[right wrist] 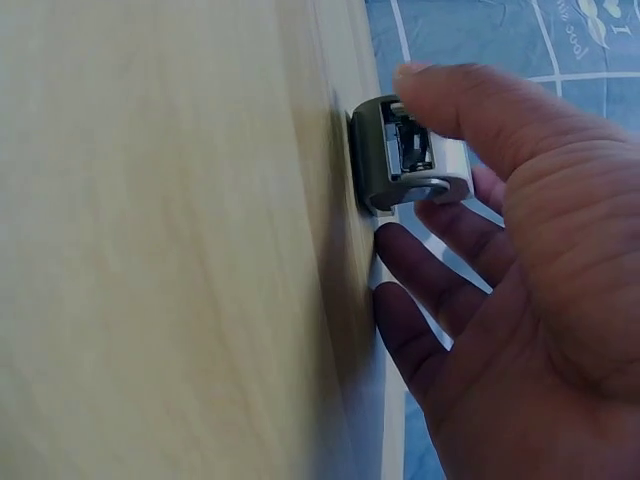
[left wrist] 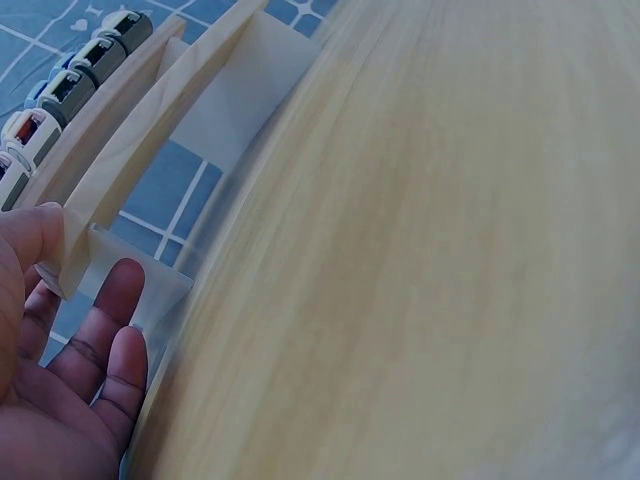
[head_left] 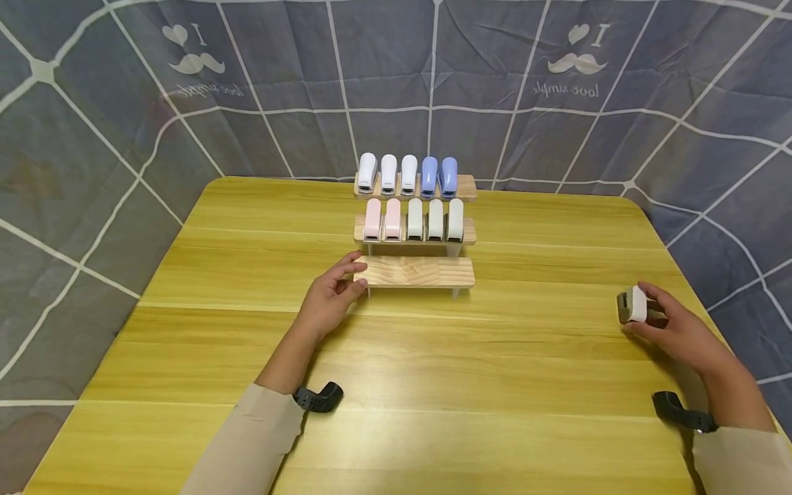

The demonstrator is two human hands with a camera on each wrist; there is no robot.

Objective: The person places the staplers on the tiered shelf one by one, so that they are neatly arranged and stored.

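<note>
At the right side of the table, my right hand (head_left: 683, 333) pinches a small white stapler (head_left: 636, 304) with a dark grey base between thumb and fingers. In the right wrist view the stapler (right wrist: 405, 150) shows its open metal end, close over the tabletop. My left hand (head_left: 328, 295) grips the left end of the front wooden shelf (head_left: 414, 272), thumb and fingertips at the board's edge. The left wrist view has the thumb on the board's end and other fingers beside the shelf's pale leg (left wrist: 140, 275). No staplers stand on this front shelf.
Behind it, the middle shelf (head_left: 469, 232) bears two pink staplers (head_left: 383, 218) and three whitish ones (head_left: 435, 218) with dark bases. The back shelf (head_left: 467, 187) carries three white staplers (head_left: 388, 172) and two blue ones (head_left: 439, 175). A grey checked cloth (head_left: 396, 75) hangs behind the table (head_left: 464, 385).
</note>
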